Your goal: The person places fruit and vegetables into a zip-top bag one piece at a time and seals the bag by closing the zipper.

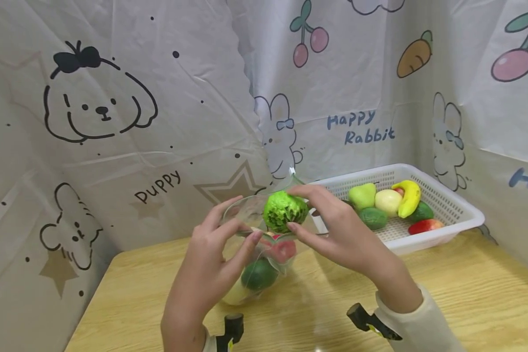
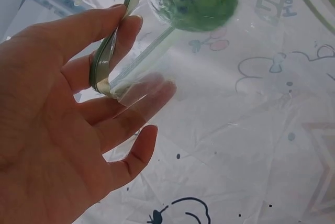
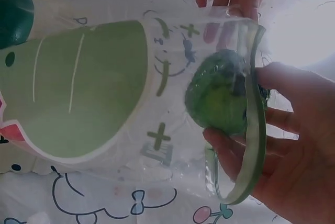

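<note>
At its rim, a clear zip bag [image 1: 233, 244] is pinched between the thumb and fingers of my left hand [image 1: 211, 259]. My right hand [image 1: 334, 227] holds a bumpy green toy vegetable [image 1: 285, 211] between thumb and fingers at the bag's mouth. Through the film in the right wrist view, the green vegetable [image 3: 217, 96] shows inside the green zip edge [image 3: 255, 124]. Lower in the bag lie a dark green fruit [image 1: 259, 275], a red one [image 1: 283, 249] and a pale yellow one [image 1: 235, 295]. The left wrist view shows the fingers [image 2: 128, 30] on the folded rim.
A white perforated basket [image 1: 462, 217] stands at the back right of the wooden table [image 1: 141, 293]. In it are a banana [image 1: 409, 199], a green pear [image 1: 362, 196], a red mango-like fruit [image 1: 426, 226] and several others. A printed curtain [image 1: 193, 98] surrounds the table's back and sides.
</note>
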{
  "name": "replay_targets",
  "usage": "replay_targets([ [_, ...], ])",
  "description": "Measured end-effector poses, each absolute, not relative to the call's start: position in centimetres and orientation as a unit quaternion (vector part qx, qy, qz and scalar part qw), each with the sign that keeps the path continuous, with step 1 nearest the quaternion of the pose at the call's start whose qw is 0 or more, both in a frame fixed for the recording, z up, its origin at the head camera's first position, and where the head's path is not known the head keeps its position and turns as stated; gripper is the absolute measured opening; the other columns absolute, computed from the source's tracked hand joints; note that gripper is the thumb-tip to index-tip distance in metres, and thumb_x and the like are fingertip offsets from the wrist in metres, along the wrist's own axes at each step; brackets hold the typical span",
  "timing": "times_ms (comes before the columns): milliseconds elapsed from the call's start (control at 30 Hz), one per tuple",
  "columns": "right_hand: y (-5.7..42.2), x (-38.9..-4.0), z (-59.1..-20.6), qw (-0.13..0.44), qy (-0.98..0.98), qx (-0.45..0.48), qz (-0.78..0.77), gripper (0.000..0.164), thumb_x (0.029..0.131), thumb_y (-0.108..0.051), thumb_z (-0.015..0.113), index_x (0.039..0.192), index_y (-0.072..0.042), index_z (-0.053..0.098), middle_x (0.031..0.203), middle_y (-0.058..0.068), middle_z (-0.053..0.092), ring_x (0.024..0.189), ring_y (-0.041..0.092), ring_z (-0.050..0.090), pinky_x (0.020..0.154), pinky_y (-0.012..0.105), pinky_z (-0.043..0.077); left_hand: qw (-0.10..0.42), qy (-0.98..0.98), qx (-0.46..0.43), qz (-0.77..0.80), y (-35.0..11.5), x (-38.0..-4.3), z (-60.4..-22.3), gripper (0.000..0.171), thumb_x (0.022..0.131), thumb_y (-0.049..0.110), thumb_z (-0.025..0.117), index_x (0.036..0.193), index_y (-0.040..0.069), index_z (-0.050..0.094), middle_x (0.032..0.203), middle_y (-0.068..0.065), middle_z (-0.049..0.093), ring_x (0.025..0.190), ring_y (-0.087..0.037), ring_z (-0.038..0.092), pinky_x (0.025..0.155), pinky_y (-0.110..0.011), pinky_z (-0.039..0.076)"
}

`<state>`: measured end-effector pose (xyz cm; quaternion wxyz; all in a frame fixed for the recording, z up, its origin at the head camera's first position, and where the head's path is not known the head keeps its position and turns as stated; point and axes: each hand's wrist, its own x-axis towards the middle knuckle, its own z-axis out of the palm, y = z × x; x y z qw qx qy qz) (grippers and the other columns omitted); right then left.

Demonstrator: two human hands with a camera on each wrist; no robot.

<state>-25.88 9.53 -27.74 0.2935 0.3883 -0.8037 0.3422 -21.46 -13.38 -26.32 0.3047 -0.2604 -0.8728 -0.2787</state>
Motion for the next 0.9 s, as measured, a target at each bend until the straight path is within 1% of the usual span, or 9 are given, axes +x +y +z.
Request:
replay_targets([
  [67, 9.4, -25.9, -27.8, 0.291, -0.799, 0.392, 0.352, 0.047, 0.086, -0.022, 0.065, 0.128, -0.007, 0.049, 0.127, 0.010, 0.056, 0.102, 0.013, 0.059, 0.078, 0.034, 0.060, 0.304, -0.873, -0.259, -0.280, -13.4, -21.5, -26.3, 0.020, 0.088, 0.035, 0.062, 0.079, 0.017, 0.067, 0.137, -0.007, 0.052, 0.118, -0.023, 0.053, 0.092, -0.071, 0.040],
  [167, 9.4, -25.9, -27.9, 0.288, -0.794, 0.396, 0.360, 0.042, 0.088, -0.020, 0.063, 0.127, -0.008, 0.051, 0.126, 0.010, 0.057, 0.095, 0.013, 0.062, 0.076, 0.033, 0.060, 0.306, -0.872, -0.258, -0.282, -13.3, -21.5, -26.4, 0.019, 0.088, 0.034, 0.062, 0.078, 0.018, 0.067, 0.136, -0.007, 0.053, 0.119, -0.024, 0.052, 0.092, -0.071, 0.039],
  [333, 9.6, -25.9, -27.9, 0.300, -0.804, 0.387, 0.338, 0.037, 0.090, -0.021, 0.061, 0.124, -0.010, 0.054, 0.126, 0.010, 0.058, 0.096, 0.014, 0.061, 0.076, 0.032, 0.060, 0.309, -0.871, -0.262, -0.279, -13.2, -21.7, -26.4, 0.018, 0.088, 0.034, 0.062, 0.080, 0.019, 0.068, 0.136, -0.007, 0.053, 0.119, -0.022, 0.052, 0.091, -0.070, 0.040],
  [733, 10.5, -25.7, -27.4, 0.316, -0.811, 0.368, 0.326, 0.033, 0.089, -0.019, 0.062, 0.120, -0.011, 0.057, 0.125, 0.010, 0.059, 0.094, 0.015, 0.060, 0.072, 0.034, 0.059, 0.303, -0.875, -0.251, -0.282, -13.3, -21.5, -26.2, 0.020, 0.088, 0.035, 0.061, 0.079, 0.018, 0.067, 0.137, -0.006, 0.053, 0.119, -0.022, 0.053, 0.093, -0.070, 0.038],
  [900, 11.6, -26.0, -27.1, 0.321, -0.808, 0.357, 0.341, 0.034, 0.088, -0.015, 0.063, 0.120, -0.008, 0.058, 0.128, 0.012, 0.057, 0.095, 0.015, 0.061, 0.074, 0.038, 0.060, 0.294, -0.877, -0.248, -0.287, -13.4, -21.3, -26.1, 0.019, 0.089, 0.036, 0.061, 0.081, 0.019, 0.066, 0.138, -0.006, 0.052, 0.120, -0.023, 0.052, 0.094, -0.070, 0.037],
])
